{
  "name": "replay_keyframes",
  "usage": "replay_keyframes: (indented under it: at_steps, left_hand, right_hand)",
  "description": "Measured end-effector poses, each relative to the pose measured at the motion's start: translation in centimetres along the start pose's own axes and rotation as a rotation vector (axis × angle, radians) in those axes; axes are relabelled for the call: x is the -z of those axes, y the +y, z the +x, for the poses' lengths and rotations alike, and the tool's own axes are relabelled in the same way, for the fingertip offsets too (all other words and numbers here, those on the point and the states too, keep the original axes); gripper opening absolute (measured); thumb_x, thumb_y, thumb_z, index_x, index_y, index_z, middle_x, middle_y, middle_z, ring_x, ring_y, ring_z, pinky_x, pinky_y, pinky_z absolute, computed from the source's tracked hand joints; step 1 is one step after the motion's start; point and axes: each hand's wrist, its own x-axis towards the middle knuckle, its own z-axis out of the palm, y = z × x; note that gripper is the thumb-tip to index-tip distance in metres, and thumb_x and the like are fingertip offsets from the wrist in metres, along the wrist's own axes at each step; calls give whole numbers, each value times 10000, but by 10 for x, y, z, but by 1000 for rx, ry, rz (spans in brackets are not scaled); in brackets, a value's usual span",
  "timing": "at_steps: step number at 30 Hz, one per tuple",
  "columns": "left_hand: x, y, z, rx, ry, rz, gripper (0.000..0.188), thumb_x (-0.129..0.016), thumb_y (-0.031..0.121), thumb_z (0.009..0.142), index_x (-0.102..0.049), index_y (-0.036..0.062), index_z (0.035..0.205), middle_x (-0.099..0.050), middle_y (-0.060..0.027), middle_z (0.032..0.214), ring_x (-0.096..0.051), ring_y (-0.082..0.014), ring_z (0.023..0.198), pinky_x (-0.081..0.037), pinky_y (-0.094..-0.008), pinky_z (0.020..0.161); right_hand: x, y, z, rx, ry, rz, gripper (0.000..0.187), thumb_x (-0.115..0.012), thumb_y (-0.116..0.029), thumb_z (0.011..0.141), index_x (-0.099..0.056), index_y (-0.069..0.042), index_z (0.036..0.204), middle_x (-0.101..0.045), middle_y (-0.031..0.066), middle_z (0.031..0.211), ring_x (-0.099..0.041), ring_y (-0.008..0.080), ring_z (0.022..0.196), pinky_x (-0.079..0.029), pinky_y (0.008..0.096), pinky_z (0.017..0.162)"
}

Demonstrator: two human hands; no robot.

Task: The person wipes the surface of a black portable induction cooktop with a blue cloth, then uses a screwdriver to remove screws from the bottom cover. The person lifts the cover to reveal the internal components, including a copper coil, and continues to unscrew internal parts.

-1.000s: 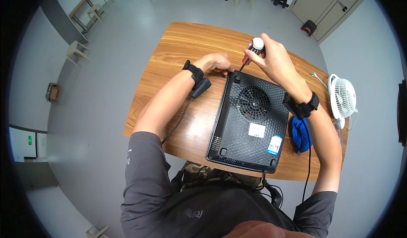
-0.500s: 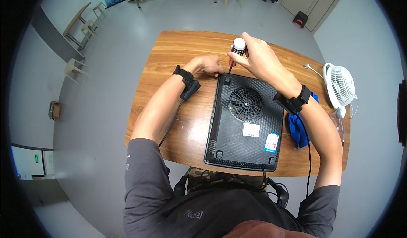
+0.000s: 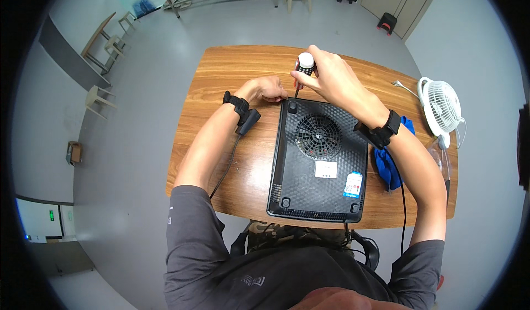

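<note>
Your whole view has shifted over the past second, so the table [image 3: 221, 72] shows lower in it, and the screwdriver [image 3: 305, 69] looks more upright, though its tip stays at the same corner. Your right grip [image 3: 334, 80] clasps the driver's handle below its white cap [image 3: 306, 59]; your left grip [image 3: 270, 90] curls against the 11 o'clock corner of the black appliance [image 3: 305, 171], and whether it pinches anything there cannot be told. That appliance lies flat on the table, vented side up, reaching the near edge at 6 o'clock. To work this corner well, hold the thin dark shaft [image 3: 296, 93] in line with your push, press evenly, and let your left fingers steady the shell clear of the tip, since a slip could nick them. The shell looks like hard moulded plastic, its face finely dimpled, broken by a round spoked grille [image 3: 318, 137], stubby rounded feet [image 3: 285, 203] and flat labels [image 3: 326, 169]. At its 3 o'clock side lies crumpled blue fabric [image 3: 388, 169]; a white fan [image 3: 443, 108] with a ribbed guard sits toward 2 o'clock.
</note>
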Motion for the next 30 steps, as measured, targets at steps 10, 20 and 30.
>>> replay_keyframes:
  at_steps: [10,20,30]
  left_hand:
    - [-5,5,-10,-28,35,15,136,-630,147,952,-660,40,873,-535,22,701,-488,-84,597,-413,-241,523]
    - [-6,-9,-1,-42,40,-114,310,-665,195,947,-603,71,670,-566,-2,624,-466,-92,521,-378,-267,483]
    - [-1,-12,16,-37,95,-132,255,-678,179,914,-651,51,696,-635,-30,671,-553,-110,569,-442,-277,526]
  right_hand:
    - [0,2,-3,-9,-14,11,441,-738,-345,925,-529,37,998,-676,273,945,-672,464,891,-556,512,745]
    - [-1,4,-5,11,4,16,443,-742,-343,921,-532,37,1005,-680,271,949,-677,462,889,-561,509,736]
    - [5,-2,-6,-5,-9,-13,450,-738,-354,923,-526,37,996,-680,269,936,-684,452,880,-565,505,735]
